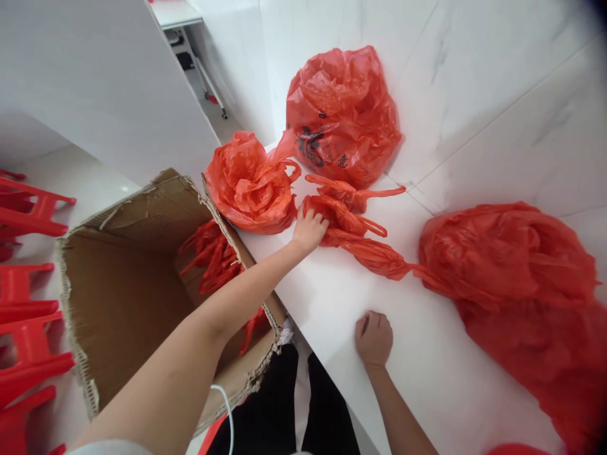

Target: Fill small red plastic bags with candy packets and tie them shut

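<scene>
My left hand reaches across the white table and closes its fingers on a small bundle of knotted red plastic bags. A twisted red bag lies just right of that bundle. My right hand rests on the table near its front edge, curled into a loose fist with nothing seen in it.
A puffed red bag sits left of the bundle, a big stuffed one behind it, another large one at the right. An open cardboard box holding red bags stands left of the table. Red stools stack at far left.
</scene>
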A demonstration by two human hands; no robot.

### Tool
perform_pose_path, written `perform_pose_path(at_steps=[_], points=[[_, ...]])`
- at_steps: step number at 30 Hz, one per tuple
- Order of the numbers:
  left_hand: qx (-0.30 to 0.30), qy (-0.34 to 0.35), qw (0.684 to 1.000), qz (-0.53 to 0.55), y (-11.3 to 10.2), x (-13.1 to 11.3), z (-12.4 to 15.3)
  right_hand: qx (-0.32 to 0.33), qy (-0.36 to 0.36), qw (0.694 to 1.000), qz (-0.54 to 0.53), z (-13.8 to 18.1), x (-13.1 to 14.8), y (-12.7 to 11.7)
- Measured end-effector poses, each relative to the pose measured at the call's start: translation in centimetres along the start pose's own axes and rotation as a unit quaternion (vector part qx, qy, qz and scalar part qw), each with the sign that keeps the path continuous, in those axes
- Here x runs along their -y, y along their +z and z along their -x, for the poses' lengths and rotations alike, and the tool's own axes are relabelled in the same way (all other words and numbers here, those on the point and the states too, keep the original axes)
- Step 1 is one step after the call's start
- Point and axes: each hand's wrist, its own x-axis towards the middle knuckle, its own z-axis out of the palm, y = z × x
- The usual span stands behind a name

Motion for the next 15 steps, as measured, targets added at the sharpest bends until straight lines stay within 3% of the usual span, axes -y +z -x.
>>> perform_pose_path(at_steps=[3,6,8,10,12,15], points=[[-0.029,0.026,0.999,-0.003,-2.2,1.3,1.4,-0.005,0.001,1.0,0.002,0.0,0.0,0.0],[-0.072,0.028,0.995,0.056,-6.9,2.2,5.0,-0.005,0.004,1.0,0.009,0.0,0.0,-0.1],[-0.077,0.003,0.988,0.137,-10.2,3.0,8.3,-0.004,0.007,1.0,0.013,0.0,-0.1,-0.1],[-0.057,-0.053,0.961,0.267,-12.5,4.2,12.0,-0.004,0.006,1.0,0.012,0.0,-0.1,0.0],[0.009,-0.149,0.889,0.432,-13.1,5.8,16.1,-0.006,0.001,1.0,0.011,0.1,-0.3,0.1],[0.122,-0.332,0.695,0.625,-10.7,8.5,22.1,-0.004,-0.006,1.0,0.012,0.2,-0.5,0.3]])
